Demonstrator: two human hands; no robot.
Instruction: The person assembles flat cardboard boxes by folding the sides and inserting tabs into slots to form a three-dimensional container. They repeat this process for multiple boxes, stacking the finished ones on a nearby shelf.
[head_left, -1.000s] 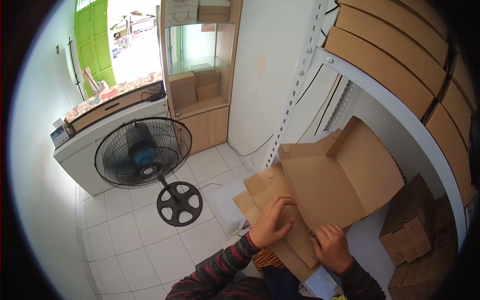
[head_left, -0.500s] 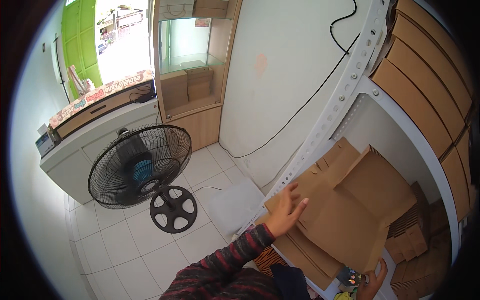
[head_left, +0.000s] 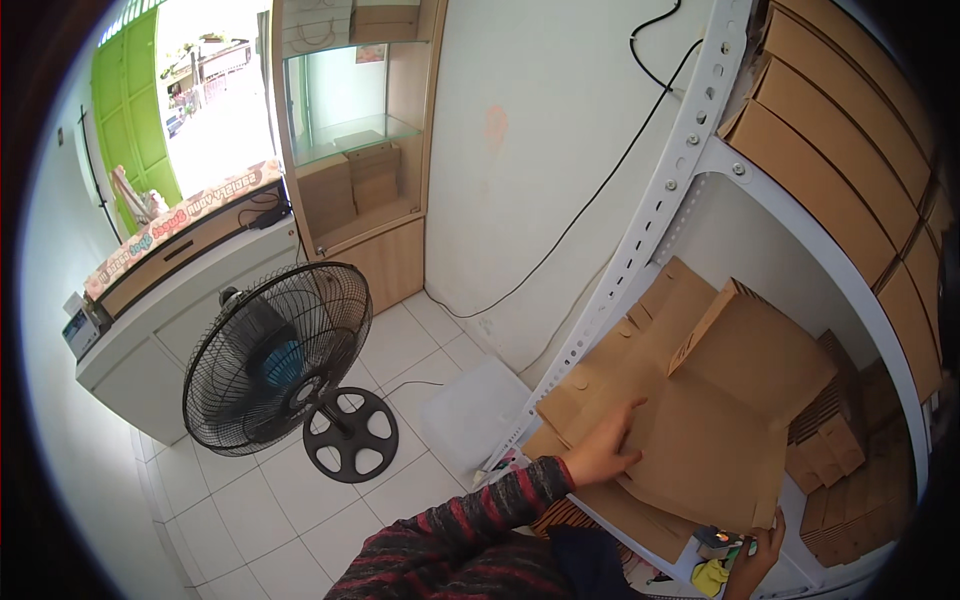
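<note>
A brown cardboard box (head_left: 705, 455), partly folded with one wall raised, lies on a shelf at the right. My left hand (head_left: 603, 452) rests over its left part, thumb and index finger apart, holding nothing. At the near right corner of the box, my right hand (head_left: 762, 552) pinches its edge; part of those fingers is hidden. Beside the right hand are a small dark item with bright colours (head_left: 716, 540) and a crumpled yellow thing (head_left: 709, 577). More flat cardboard (head_left: 650, 522) lies beneath the box.
Stacked brown boxes (head_left: 825, 165) fill the upper shelf, and folded cardboard (head_left: 830, 455) stands behind at the right. A white perforated metal post (head_left: 640, 235) rises beside the box. On the tiled floor stands a black fan (head_left: 280, 360), near a pale plastic sheet (head_left: 470, 410).
My left hand has moved right and slightly down over the box, its fingers lower. The right hand has shifted a little right at the corner. The whole view has moved slightly.
</note>
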